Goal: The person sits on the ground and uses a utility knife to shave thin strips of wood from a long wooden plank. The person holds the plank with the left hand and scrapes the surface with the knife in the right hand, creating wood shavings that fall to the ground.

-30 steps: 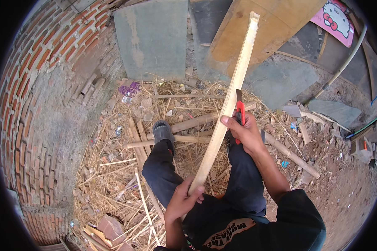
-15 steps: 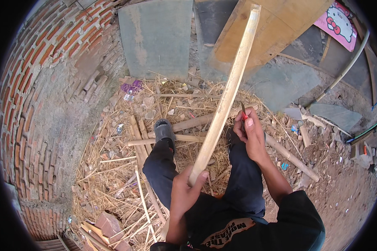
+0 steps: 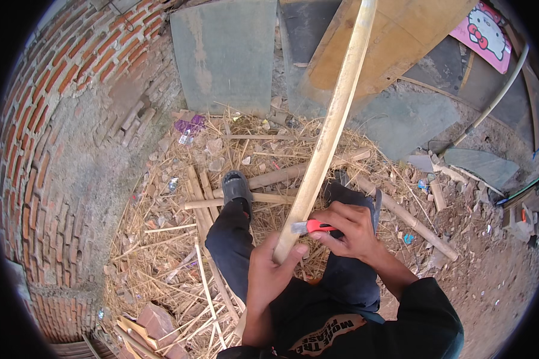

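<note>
A long split bamboo strip (image 3: 329,131) slants up and away from me, its far end running past the top edge of the view. My left hand (image 3: 270,269) is closed around its near end. My right hand (image 3: 350,230) grips a red-handled utility knife (image 3: 318,226). The short, pale metal blade lies against the strip just above my left thumb. Most of the knife's handle is hidden inside my right fingers.
Bamboo poles (image 3: 401,218) and split lengths (image 3: 200,200) lie among straw and rubble around my feet. A brick wall (image 3: 54,179) rises on the left. Grey boards (image 3: 224,57) and a brown panel (image 3: 395,45) lean at the back. A reddish brick (image 3: 156,323) lies at lower left.
My right hand has come down and inward, bringing the knife from beside the strip onto it. The strip has shifted slightly farther up out of view; my left hand keeps its hold.
</note>
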Demonstrator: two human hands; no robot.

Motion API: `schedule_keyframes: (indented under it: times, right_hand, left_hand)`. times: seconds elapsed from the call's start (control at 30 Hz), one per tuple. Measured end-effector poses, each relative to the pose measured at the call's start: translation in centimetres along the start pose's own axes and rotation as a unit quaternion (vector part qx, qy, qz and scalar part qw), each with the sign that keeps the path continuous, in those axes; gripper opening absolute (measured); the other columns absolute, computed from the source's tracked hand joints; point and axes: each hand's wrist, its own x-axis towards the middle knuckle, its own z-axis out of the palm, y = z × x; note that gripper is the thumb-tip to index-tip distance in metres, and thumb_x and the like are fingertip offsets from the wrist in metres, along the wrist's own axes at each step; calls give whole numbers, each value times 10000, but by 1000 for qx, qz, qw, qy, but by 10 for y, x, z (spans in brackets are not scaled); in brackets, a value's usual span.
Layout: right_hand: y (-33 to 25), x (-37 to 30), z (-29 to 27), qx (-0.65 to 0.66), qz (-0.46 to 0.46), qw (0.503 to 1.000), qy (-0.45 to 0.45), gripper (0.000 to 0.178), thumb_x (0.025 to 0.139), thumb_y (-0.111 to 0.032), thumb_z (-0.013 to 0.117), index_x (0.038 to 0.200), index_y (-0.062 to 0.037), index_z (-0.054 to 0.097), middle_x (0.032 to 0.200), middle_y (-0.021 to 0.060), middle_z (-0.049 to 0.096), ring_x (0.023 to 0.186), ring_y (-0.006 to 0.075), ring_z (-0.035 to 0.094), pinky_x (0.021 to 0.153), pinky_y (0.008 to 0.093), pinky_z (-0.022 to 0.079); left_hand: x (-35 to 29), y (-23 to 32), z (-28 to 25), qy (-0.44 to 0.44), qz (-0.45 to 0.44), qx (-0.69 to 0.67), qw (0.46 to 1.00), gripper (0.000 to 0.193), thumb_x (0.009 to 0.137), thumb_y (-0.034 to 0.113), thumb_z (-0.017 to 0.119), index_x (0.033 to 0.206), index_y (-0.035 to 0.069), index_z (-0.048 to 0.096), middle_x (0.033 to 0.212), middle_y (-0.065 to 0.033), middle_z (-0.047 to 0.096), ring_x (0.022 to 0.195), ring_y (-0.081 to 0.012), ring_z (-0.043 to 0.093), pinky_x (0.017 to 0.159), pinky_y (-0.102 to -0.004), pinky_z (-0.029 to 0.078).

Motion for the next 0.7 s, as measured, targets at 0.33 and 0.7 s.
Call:
schedule_keyframes:
  times: [0.33, 0.7]
  right_hand:
    - [-5, -1, 5, -9, -7, 1000, 8, 356, 868, -296, 899, 1174, -131, 824, 799, 2, 659, 580, 180, 635, 541, 329, 518]
    - [-10, 4, 4, -55, -13, 998, 13, 341, 853, -315, 906, 1147, -155, 840, 748, -12, 644, 550, 180, 616, 531, 323, 504]
  left_hand:
    - [2, 7, 9, 59, 9, 43, 997, 222, 1061, 189, 756, 1141, -17, 740, 791, 35, 645, 727, -34, 514, 620, -257, 427]
    - [6, 8, 11, 109, 54, 107, 987, 310, 1031, 272, 809, 1033, -21, 709, 679, -162, 664, 549, -238, 641, 550, -371, 488]
